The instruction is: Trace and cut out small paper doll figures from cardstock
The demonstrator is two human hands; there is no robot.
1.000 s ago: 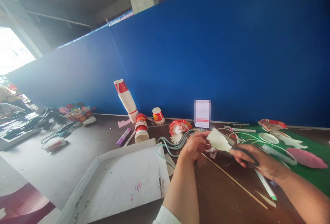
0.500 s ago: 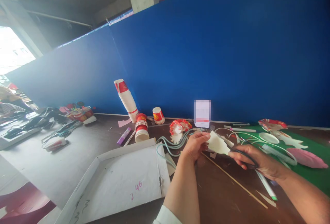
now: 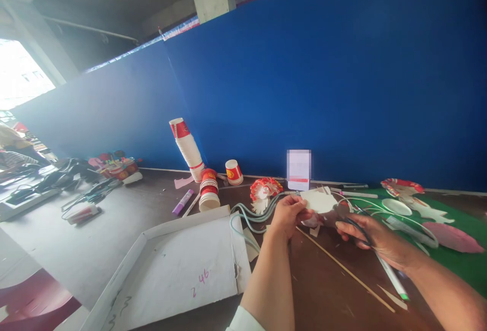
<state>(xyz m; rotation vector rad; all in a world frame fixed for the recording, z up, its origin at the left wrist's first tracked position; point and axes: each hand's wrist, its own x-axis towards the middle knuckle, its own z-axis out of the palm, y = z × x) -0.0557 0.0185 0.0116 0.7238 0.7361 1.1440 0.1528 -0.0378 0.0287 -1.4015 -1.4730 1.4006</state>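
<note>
Between the fingertips and thumb of my left hand is a piece of cream-white paper with a jagged edge. My right hand grips dark-handled scissors, its fingers in the loops. The blades lie near the paper's right end; whether they touch it I cannot tell. Beneath the hands a thin wooden stick lies slantwise on the dark table. A white marker with a green tip lies below my right wrist, beside a pointed paper scrap.
Left of my forearm lies a white box lid. Behind it stand stacked paper cups, a single red cup and a purple glue stick. A cut red-and-white cup flower and grey cables lie farther back. Green mat at right.
The paper has turned in my left hand and now lies flatter, a little farther left. My right hand with the scissors has shifted slightly left, away from the paper's lower corner.
</note>
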